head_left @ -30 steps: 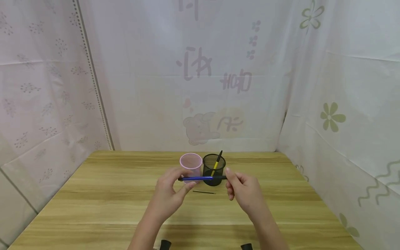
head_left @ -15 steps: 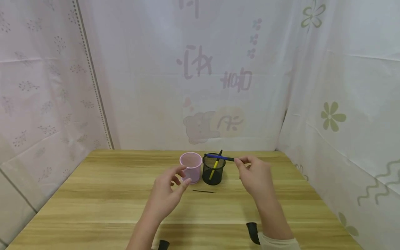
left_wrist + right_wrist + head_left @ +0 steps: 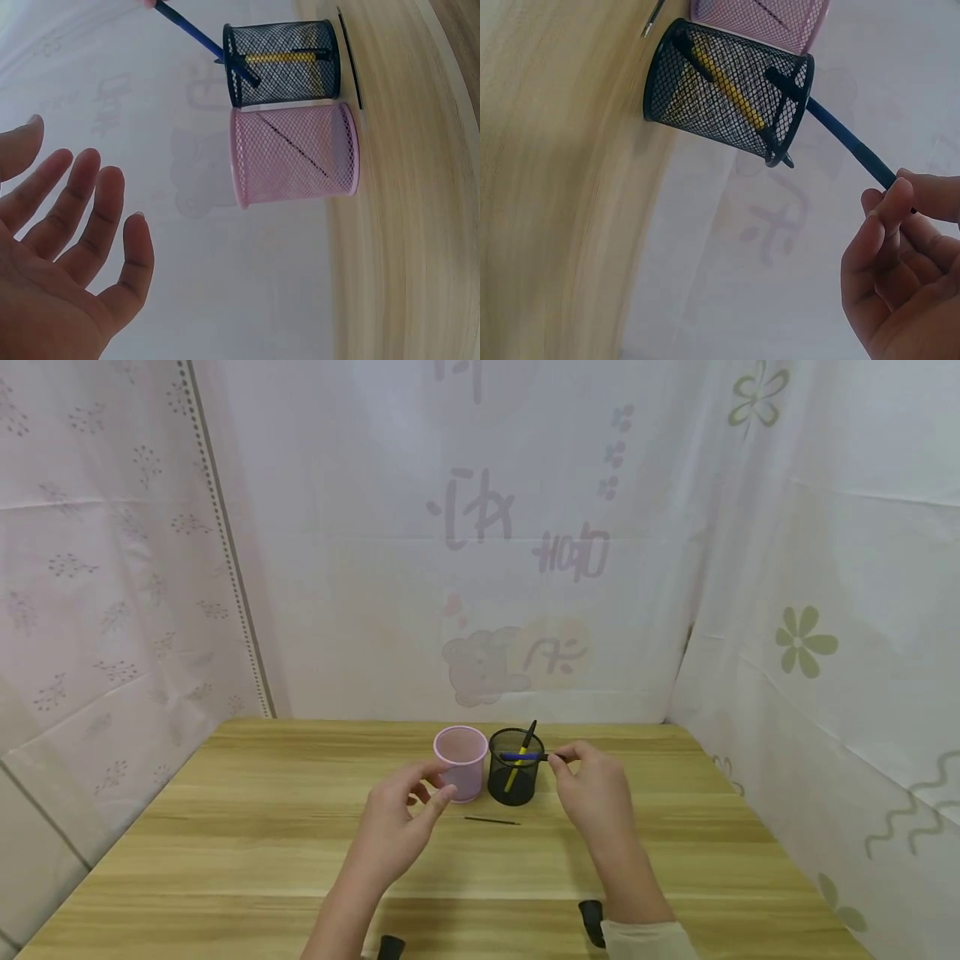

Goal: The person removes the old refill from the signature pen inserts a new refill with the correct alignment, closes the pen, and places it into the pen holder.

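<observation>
My right hand (image 3: 597, 793) pinches a blue pen (image 3: 838, 129) by its black end, between thumb and fingertips. The pen slants, its far end inside the mouth of the black mesh pen holder (image 3: 727, 97). A yellow-and-black pen (image 3: 515, 775) leans in that same holder, its black end above the rim. To the left stands a pink mesh pen holder (image 3: 292, 176), and a thin dark stick (image 3: 296, 146) shows through its mesh. My left hand (image 3: 397, 814) hovers in front of the pink holder, fingers loosely spread and holding nothing.
A thin dark pen refill (image 3: 492, 820) lies on the wooden table (image 3: 262, 852) in front of the two holders. Patterned white curtains (image 3: 360, 610) hang behind the table and on both sides.
The left hand has let go of the blue pen. My right hand carried it up and right, then brought it back down and left into the black holder's mouth.
</observation>
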Available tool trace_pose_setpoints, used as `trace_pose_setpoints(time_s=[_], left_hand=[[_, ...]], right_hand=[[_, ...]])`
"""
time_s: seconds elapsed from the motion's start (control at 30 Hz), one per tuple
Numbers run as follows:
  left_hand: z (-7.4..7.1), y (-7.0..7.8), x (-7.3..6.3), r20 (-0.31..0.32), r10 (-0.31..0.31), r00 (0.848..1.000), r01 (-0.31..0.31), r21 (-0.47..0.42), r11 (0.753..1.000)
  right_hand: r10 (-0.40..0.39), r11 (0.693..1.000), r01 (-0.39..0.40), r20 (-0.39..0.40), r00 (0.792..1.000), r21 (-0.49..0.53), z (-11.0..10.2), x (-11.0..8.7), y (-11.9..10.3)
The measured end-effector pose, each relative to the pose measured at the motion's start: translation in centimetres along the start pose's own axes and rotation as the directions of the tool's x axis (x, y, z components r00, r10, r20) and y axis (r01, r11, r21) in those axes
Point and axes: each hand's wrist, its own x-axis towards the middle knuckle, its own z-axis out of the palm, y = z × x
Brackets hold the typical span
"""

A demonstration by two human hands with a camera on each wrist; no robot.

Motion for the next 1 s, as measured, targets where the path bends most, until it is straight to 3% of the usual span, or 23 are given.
trace_pose_setpoints(time_s=[0.63,1.0], left_hand=[[0.0,-0.2,0.0,0.012,-0.007,1.000,0.007,-0.018,1.000],[0.0,-0.4,0.2,0.012,-0.013,1.000,0.014,-0.027,1.000]], right_hand=[[-0.121,0.991,0.119,-0.031,0.992,-0.059,1.7,-0.3,-0.2],[-0.087,0.994,0.089,0.026,0.996,-0.068,1.4,-0.4,-0.3]])
